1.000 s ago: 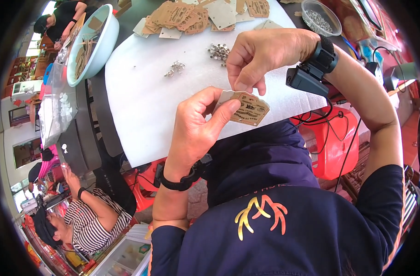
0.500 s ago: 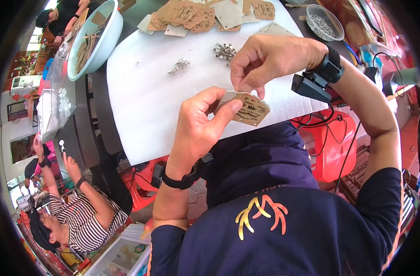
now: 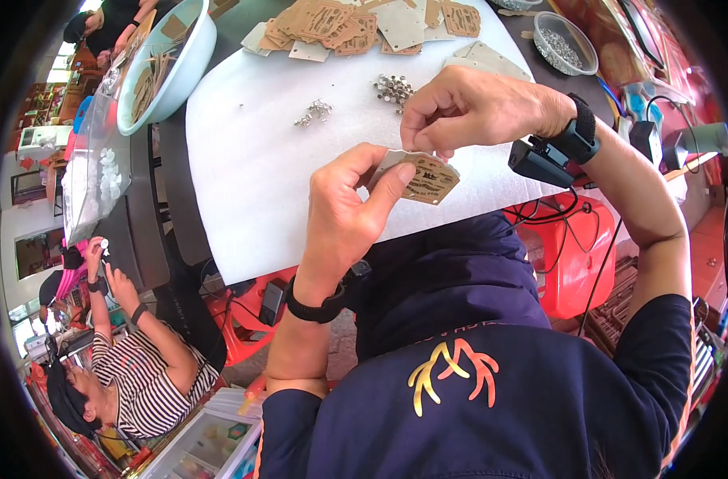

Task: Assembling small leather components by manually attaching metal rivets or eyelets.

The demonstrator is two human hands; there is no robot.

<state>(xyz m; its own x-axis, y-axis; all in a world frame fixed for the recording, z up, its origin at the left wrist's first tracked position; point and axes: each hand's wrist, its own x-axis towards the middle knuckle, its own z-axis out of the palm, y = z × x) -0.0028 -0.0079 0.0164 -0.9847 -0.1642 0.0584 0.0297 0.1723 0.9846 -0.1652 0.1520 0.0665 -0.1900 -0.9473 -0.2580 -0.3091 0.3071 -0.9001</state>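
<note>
My left hand (image 3: pixel 350 195) grips a small brown printed card (image 3: pixel 433 182) with a shaped edge and small holes near its corners. Thumb in front and fingers behind, it keeps the card tilted above the white foam sheet (image 3: pixel 252 160). At the card's upper edge is my right hand (image 3: pixel 460 108), its thumb and forefinger pinched together. Whatever lies between those fingertips is hidden. Just beyond them sits a heap of small silver metal caps (image 3: pixel 393 90). A smaller group of shiny metal pieces (image 3: pixel 314 112) lies farther left on the sheet.
A pile of brown and grey cards (image 3: pixel 320 28) covers the sheet's far side. At the far right stands a clear tub of metal bits (image 3: pixel 566 44); at the left, a pale blue basin (image 3: pixel 196 68) with card scraps. A co-worker in a striped shirt (image 3: pixel 160 383) sits at the left.
The card has shifted slightly up and left in my left hand. My right fingers have drawn closer together at its top edge. The co-worker's hands have come nearer each other.
</note>
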